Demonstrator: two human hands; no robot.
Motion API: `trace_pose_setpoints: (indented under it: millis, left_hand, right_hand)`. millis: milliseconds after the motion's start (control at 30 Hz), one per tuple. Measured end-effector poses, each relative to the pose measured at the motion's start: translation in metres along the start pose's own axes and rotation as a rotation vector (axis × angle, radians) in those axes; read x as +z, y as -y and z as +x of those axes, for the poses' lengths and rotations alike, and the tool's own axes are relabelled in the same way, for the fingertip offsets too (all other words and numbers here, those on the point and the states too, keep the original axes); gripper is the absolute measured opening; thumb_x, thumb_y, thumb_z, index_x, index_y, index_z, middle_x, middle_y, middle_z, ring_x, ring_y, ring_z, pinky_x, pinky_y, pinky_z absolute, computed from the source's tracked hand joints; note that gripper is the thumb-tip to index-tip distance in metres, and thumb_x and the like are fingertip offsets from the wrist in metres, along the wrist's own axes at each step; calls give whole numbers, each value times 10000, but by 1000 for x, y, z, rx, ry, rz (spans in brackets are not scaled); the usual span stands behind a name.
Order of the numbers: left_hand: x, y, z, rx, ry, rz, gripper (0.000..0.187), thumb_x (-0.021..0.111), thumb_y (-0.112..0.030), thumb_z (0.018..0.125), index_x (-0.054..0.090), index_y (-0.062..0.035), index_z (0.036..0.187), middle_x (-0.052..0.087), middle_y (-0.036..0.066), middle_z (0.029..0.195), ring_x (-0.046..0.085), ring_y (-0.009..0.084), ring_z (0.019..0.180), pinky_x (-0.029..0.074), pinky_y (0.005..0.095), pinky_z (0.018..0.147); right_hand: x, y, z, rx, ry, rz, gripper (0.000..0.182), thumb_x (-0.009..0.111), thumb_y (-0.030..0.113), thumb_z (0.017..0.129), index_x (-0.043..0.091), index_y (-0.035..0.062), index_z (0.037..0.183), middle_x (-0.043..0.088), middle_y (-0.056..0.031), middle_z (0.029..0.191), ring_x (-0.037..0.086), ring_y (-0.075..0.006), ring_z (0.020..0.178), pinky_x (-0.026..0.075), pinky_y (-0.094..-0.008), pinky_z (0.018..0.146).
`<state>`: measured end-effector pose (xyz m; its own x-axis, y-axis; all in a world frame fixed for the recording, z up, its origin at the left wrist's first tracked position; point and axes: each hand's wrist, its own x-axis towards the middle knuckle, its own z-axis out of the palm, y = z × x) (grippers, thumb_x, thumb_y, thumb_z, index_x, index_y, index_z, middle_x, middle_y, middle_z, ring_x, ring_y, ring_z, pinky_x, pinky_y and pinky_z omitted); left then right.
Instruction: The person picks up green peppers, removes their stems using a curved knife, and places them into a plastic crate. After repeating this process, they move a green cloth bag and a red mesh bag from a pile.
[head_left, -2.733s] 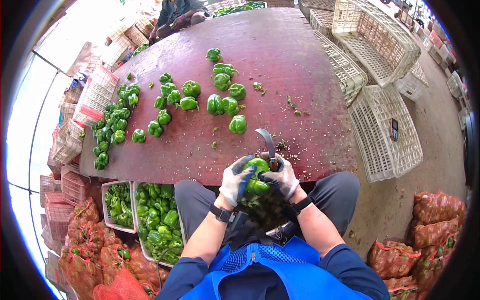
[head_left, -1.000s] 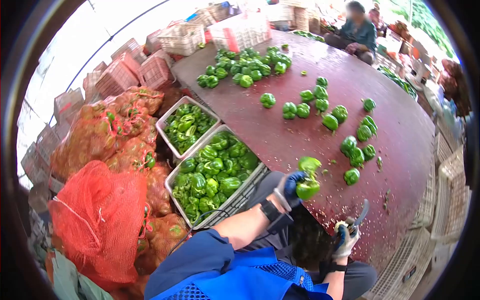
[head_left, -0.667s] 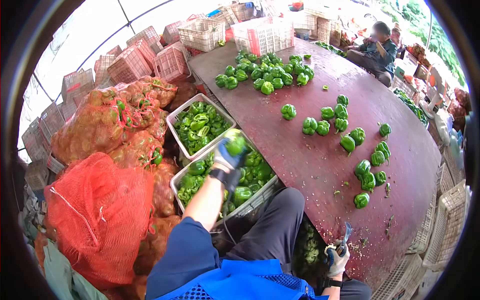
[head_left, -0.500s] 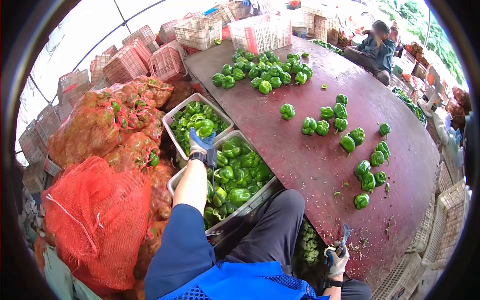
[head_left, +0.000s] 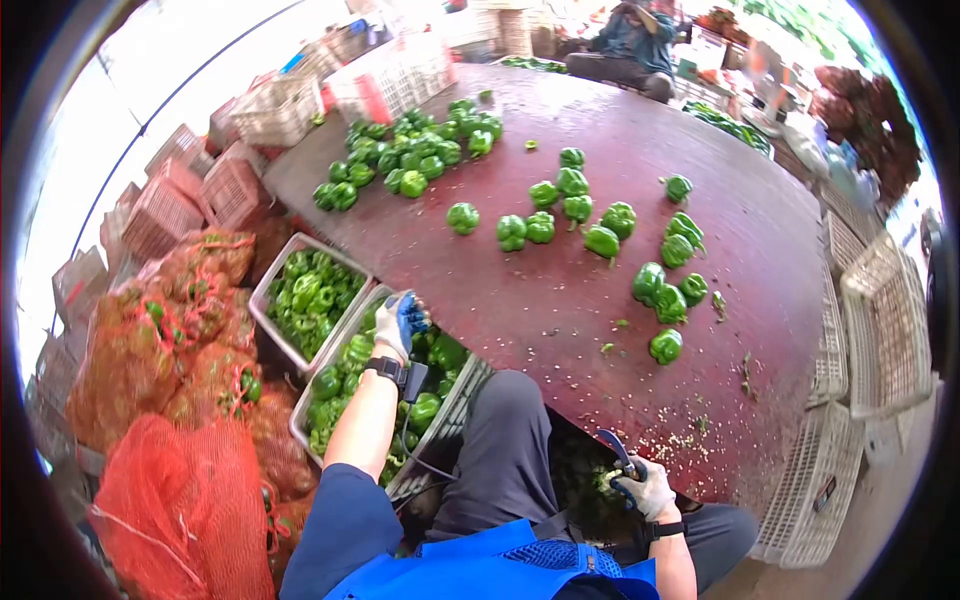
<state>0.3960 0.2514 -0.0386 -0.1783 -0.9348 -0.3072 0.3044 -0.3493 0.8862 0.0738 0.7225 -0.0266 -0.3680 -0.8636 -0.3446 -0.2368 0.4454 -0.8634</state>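
Observation:
My left hand (head_left: 402,325), in a white glove with blue coating, is over the near crate (head_left: 300,425) of green peppers (head_left: 425,408), close to the table edge. Its fingers are loosely bent and apart, with no pepper showing in them. Beyond it stands a second crate (head_left: 258,300), full of green pepper pieces (head_left: 312,295). My right hand (head_left: 648,490), gloved too, is closed around a knife (head_left: 622,455) with a curved blade, low by the table's near edge. Pale green scraps (head_left: 603,482) lie below the blade.
Whole green peppers (head_left: 665,347) stand scattered across the dark red table (head_left: 480,290), with a larger heap (head_left: 400,155) at the far left. Seeds litter its near part. Red mesh sacks (head_left: 190,500) lie at left; plastic crates (head_left: 885,325) stand at right. A person (head_left: 635,50) sits beyond the table.
My left hand has left the far crate and the green pepper there, moving back toward the table edge. My view has turned to the right. The knife stays in my right hand.

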Motion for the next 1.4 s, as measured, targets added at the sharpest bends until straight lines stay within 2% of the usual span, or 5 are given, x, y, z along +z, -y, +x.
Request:
trace_pose_setpoints:
  millis: [100, 300, 1000, 1267, 1400]
  left_hand:
    - [80, 1, 9, 85, 142, 208, 261, 650, -124, 936, 597, -70, 1186, 677, 58, 881, 657, 180, 674, 568, 331, 558]
    - [182, 17, 69, 560, 101, 1096, 830, 811, -154, 777, 392, -44, 1485, 446, 197, 1490, 449, 322, 1359, 373, 383, 1121]
    - [223, 44, 65, 556, 182, 1418, 497, 892, -123, 619, 646, -32, 1041, 704, 107, 902, 677, 210, 830, 557, 353, 768]
    - [272, 88, -85, -424, 961, 1012, 314, 780, -141, 794, 703, 16, 1055, 693, 74, 843, 642, 141, 662, 541, 294, 579]
    - [287, 127, -143, -376, 1068, 1118, 309, 796, -158, 800, 704, -8, 1055, 697, 58, 877, 632, 119, 765, 528, 282, 662]
  right_hand:
    - [-5, 7, -2, 83, 15, 58, 296, 771, 116, 768, 703, 22, 1041, 677, -47, 774, 592, -102, 692, 500, -295, 648]
    - [-17, 1, -4, 86, 45, 38, 345, 782, 102, 758, 705, 27, 1085, 704, -70, 800, 619, -119, 716, 520, -308, 693]
    - [-14, -4, 21, -4, -203, 145, 345, 750, 149, 799, 663, 7, 1101, 637, -81, 778, 575, -145, 723, 501, -318, 697]
    - [-7, -20, 23, -86, -384, 264, 363, 703, 215, 858, 638, 15, 1154, 618, -120, 774, 576, -205, 699, 485, -362, 675]
    - [-13, -3, 18, -117, -401, 289, 373, 679, 221, 884, 613, 14, 1187, 624, -117, 777, 580, -197, 689, 490, -356, 664]
